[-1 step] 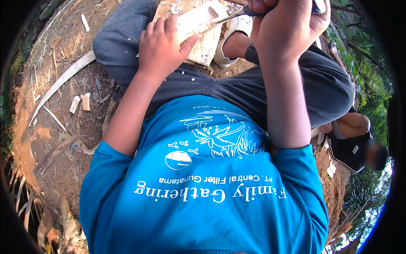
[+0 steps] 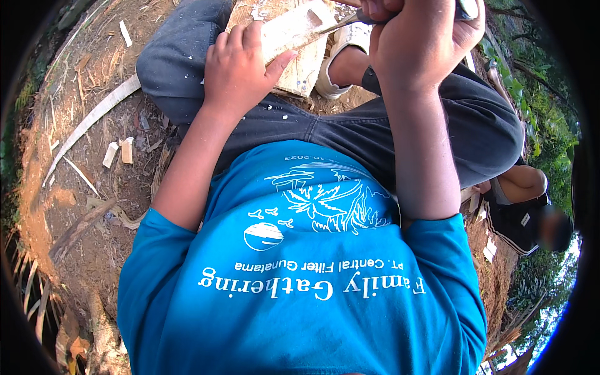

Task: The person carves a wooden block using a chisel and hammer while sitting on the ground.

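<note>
My left hand [image 2: 240,69] grips the near left side of a pale wooden block [image 2: 289,37]. Its fingers lie over the edge, with the thumb along the near side. A recess is cut into the block's upper face near its far right end. My right hand [image 2: 415,47] is closed around the dark handle of a chisel [image 2: 347,21], and a shiny end of the tool shows past the fist. The thin metal blade slants down left, its tip at the block's right edge beside the recess. Beneath the block is a thicker wooden board [image 2: 303,81], speckled with chips.
My bent legs [image 2: 181,62] frame the board. A shoe [image 2: 340,56] stands just right of it. Wood offcuts [image 2: 127,150] and a long curved strip [image 2: 94,115] lie on the dirt at left. Another person [image 2: 522,200] sits at the right, near green plants [image 2: 544,112].
My right hand and the chisel handle have shifted very slightly left. The block and my left hand look unmoved.
</note>
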Demonstrator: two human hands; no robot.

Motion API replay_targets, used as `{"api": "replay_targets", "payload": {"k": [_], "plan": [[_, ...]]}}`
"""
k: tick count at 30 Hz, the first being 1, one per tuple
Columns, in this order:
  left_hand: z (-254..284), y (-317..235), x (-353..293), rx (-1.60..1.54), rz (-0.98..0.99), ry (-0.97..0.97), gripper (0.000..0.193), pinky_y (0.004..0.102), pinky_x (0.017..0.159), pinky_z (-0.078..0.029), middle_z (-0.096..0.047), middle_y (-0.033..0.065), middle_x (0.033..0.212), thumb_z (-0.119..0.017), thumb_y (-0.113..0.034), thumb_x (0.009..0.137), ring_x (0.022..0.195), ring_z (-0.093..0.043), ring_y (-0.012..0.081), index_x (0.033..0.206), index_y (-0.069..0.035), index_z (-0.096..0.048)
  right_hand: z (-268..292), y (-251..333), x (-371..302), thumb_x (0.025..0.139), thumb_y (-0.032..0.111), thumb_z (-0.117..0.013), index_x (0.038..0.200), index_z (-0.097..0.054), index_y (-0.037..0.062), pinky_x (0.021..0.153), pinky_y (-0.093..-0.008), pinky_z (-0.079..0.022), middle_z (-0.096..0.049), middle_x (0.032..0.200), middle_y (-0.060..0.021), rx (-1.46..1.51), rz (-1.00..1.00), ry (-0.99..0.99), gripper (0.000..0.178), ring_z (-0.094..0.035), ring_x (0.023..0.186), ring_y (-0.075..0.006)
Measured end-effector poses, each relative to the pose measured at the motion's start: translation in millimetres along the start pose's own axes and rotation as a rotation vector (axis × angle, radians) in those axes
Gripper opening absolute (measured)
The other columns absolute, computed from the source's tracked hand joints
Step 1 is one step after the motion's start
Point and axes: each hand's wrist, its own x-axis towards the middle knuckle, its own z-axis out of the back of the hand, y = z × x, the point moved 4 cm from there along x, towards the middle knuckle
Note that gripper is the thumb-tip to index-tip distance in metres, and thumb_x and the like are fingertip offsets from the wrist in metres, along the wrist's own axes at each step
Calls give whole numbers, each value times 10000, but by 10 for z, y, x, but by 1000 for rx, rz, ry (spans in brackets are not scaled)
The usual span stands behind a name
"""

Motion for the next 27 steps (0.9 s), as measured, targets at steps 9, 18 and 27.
{"api": "replay_targets", "payload": {"k": [9,18,27], "plan": [[-28,22,8,9,-46,-51,682,435,769,-529,-648,128,1048,-660,-624,916,966,-635,303,1247,-31,-602,-19,-166,28,963,82,-734,701,-505,68,501,-242,-308,-484,647,33,-311,417,151,348,-399,565,-38],[27,-39,-45,83,-27,-24,710,423,783,-484,-590,118,1089,-616,-641,935,967,-589,291,1294,-30,-569,-759,-757,372,883,209,-727,774,-614,9,603,-389,-475,-602,661,-157,-416,32,242,254,-603,609,-260],[92,-40,5,-36,47,69,676,451,800,-466,-598,134,1096,-656,-574,916,964,-572,317,1295,-23,-558,-952,-1123,428,859,324,-714,828,-687,9,676,-449,-519,-674,753,-205,-622,-187,327,318,-673,697,-347]]}}
